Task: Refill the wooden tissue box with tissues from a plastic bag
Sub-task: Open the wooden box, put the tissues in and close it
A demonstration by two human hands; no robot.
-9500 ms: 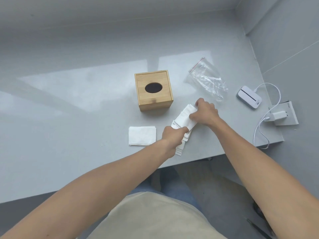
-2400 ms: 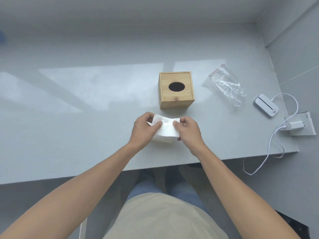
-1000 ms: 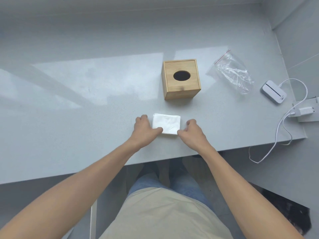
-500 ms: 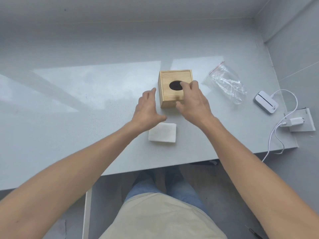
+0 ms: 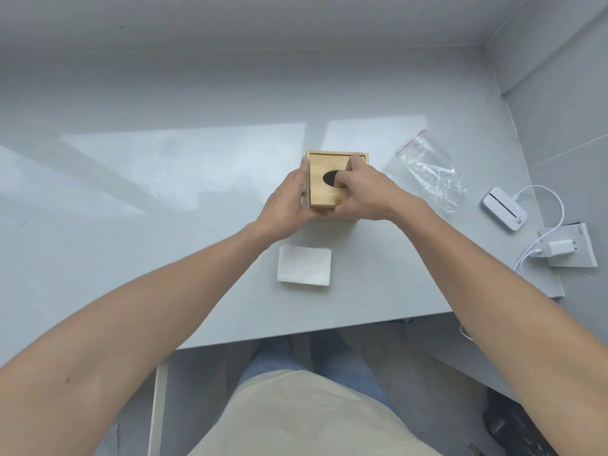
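The wooden tissue box [image 5: 324,187] stands on the grey bench [image 5: 164,209], a little right of the middle, with both hands on it. The left hand [image 5: 286,205] clasps its left wall, fingers [image 5: 304,166] pressed flat along that side and the thumb hidden at the near edge. The right hand [image 5: 365,192] lies over the top: one finger curls into the dark oval opening [image 5: 329,177], another reaches to the far right corner, and the thumb presses the near face. The top panel looks slightly offset from the frame at the far edge.

Just in front of the box, nearer the person, a folded stack of white tissues [image 5: 304,265] lies flat, apart from both hands. To the right of the box lies the crumpled clear plastic bag [image 5: 427,172] with its red zip strip. Further right sit a small white device [image 5: 503,213], its tiny print too small to read, a white cable [image 5: 556,209] and a white charger plug [image 5: 557,249].
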